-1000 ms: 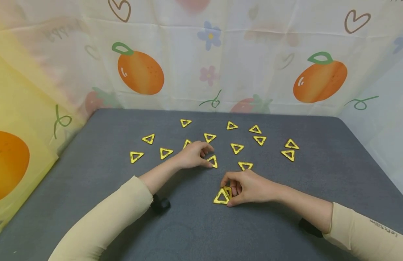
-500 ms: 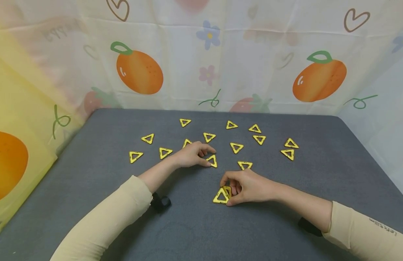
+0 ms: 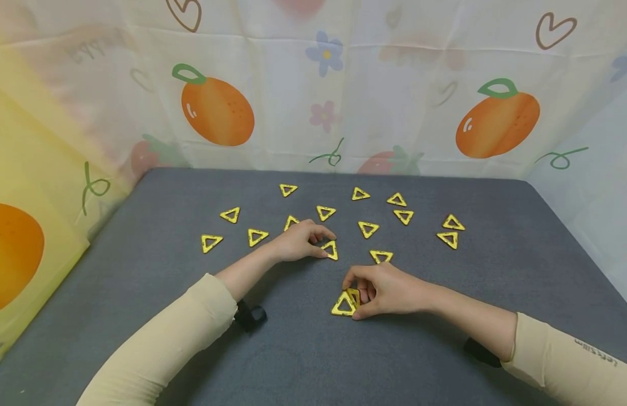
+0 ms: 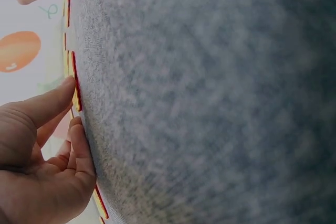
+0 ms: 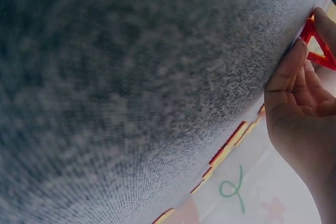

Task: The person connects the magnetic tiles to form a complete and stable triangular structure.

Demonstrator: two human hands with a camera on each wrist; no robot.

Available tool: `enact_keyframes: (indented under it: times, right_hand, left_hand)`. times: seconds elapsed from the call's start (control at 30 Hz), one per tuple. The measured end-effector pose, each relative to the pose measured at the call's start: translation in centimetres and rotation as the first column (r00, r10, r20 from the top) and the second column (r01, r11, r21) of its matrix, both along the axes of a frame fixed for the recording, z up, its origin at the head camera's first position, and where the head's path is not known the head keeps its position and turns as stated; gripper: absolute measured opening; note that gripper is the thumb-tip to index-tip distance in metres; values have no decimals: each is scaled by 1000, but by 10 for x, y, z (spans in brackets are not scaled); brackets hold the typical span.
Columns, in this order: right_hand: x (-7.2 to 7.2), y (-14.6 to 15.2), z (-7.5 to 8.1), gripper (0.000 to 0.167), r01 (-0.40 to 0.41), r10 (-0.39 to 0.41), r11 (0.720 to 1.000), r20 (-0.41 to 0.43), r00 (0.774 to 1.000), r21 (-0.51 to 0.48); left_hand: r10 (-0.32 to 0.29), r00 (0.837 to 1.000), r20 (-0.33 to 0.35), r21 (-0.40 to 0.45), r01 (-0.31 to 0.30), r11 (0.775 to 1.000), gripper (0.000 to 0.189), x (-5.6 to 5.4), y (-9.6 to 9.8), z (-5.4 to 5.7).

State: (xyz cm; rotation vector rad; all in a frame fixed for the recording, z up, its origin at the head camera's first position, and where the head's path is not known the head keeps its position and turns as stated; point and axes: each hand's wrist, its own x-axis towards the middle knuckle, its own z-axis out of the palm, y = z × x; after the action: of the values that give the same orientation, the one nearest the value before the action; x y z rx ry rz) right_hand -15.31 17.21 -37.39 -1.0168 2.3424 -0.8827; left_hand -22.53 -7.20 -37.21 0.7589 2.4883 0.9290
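My right hand pinches an upright triangular magnetic tile, seen as a red triangle in the right wrist view. Beside it in the head view a yellow triangular tile faces me, the two seeming to meet along an edge. My left hand reaches over another triangular tile lying flat, its thumb touching that tile in the left wrist view, the other fingers loosely bent past it. Whether those fingers press the tile is hard to see. Just beyond my right hand lies one more yellow tile.
Several yellow triangular tiles lie scattered toward the back of the dark grey table, such as a tile at left and a tile at right. A fruit-printed curtain stands behind the table.
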Motion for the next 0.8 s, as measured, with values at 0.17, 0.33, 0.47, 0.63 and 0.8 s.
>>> enact_keyframes:
  times: [0.17, 0.33, 0.47, 0.63, 0.8]
  right_hand:
    - [0, 0, 1, 38, 1, -1, 1000, 4, 1000, 1]
    - [0, -1, 1, 38, 0, 0, 1000, -1, 1000, 1]
    - [0, -1, 1, 39, 2, -2, 1000, -6, 1000, 2]
    - [0, -1, 1, 39, 3, -3, 1000, 3, 1000, 3]
    - [0, -1, 1, 38, 3, -3, 1000, 7, 1000, 2]
  left_hand:
    - [18, 1000, 4, -10, -18, 1000, 39, 1, 1, 2]
    - [29, 1000, -3, -19, -29, 999, 39, 0, 1, 2]
    - [54, 998, -26, 1, -54, 999, 39, 0, 2, 0]
    - [104, 994, -21, 62, -103, 993, 35, 5, 4, 0]
    - [88, 995, -51, 89, -83, 993, 25, 15, 6, 3]
